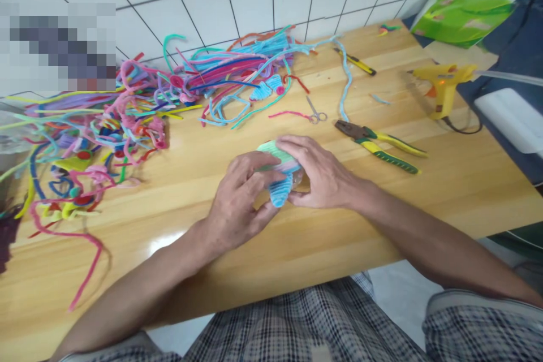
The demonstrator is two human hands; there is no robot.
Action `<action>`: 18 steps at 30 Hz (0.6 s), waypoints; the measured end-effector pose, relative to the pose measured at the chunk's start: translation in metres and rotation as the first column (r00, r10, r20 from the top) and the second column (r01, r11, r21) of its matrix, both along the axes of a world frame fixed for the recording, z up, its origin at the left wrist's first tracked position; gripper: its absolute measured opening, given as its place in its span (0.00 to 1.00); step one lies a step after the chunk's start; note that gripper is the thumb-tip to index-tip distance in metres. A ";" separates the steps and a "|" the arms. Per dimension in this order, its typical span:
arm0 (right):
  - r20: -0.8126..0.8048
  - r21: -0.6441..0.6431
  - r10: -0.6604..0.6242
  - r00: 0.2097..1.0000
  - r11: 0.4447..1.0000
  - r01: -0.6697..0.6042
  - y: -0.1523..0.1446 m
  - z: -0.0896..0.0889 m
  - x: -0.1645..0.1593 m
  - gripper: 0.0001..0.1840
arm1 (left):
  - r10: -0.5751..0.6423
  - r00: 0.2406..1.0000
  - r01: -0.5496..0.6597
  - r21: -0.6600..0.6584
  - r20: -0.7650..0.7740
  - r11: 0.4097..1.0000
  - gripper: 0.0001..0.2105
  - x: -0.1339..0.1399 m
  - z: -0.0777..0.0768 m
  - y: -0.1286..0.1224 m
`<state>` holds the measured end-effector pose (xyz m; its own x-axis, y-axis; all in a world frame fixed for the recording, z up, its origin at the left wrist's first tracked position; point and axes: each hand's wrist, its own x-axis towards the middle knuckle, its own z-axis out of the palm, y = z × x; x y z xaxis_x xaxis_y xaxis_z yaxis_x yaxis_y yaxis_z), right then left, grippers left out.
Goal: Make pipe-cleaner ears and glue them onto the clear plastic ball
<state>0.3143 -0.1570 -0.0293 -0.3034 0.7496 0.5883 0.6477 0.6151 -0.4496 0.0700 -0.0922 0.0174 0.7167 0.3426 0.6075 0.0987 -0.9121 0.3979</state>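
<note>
Between my two hands is a small pipe-cleaner craft piece, with a ribbed light-green and pinkish upper part and a blue pointed flap hanging below. My left hand grips it from the left, fingers over its front and thumb near the blue tip. From the right, my right hand curls round it, fingers along the top and thumb underneath. Something clear shows beside the blue flap, too small to make out. Parts of the piece are hidden behind my fingers. Pliers with green and yellow handles lie right of my right hand.
A heap of colourful pipe cleaners covers the table's left and back. Small scissors, a yellow utility knife and a yellow glue gun with a cord lie beyond my hands. A green packet sits at the back right.
</note>
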 end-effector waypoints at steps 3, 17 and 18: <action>-0.003 -0.006 0.003 1.000 1.000 -0.003 0.000 0.000 0.000 0.52 | 0.005 1.000 -0.005 -0.026 0.002 1.000 0.11 0.000 0.000 -0.001; -0.022 -0.029 0.024 0.999 0.999 -0.024 -0.002 0.006 0.002 0.53 | 0.034 0.999 -0.032 -0.082 0.028 0.996 0.11 0.000 -0.003 -0.003; -0.026 -0.003 0.009 1.000 1.000 -0.009 -0.003 0.010 0.003 0.50 | 0.045 0.998 -0.043 -0.083 0.031 0.996 0.11 0.001 -0.003 -0.003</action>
<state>0.3172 -0.1598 -0.0197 -0.2952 0.7484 0.5939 0.6303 0.6197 -0.4677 0.0706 -0.0953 0.0147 0.6798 0.4229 0.5991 0.1237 -0.8714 0.4747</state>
